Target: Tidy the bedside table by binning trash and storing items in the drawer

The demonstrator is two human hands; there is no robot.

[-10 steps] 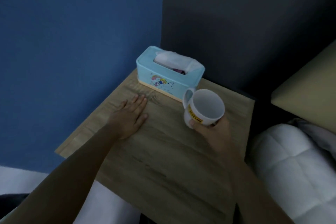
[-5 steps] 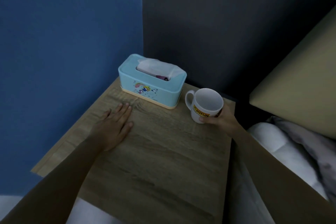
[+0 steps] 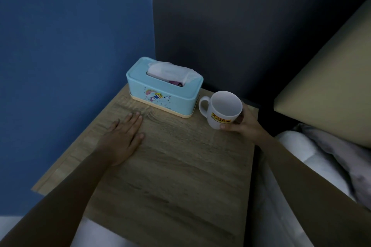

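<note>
Head view: one mug held, one tissue box on the table

One wooden table (image 3: 172, 166) with a rough grain carries two things: one tissue box (image 3: 163, 91) and one mug (image 3: 221, 109). The box is pale blue, rounded, with a cream base and a cartoon print; white tissue pokes from its top slot. The mug is white, round and empty, with a yellow label, handle towards the box, just beside it. The right hand (image 3: 246, 124) is wrapped round the mug at the table's far right. The left hand (image 3: 122, 138) lies flat on the wood, fingers spread, holding nothing
</note>
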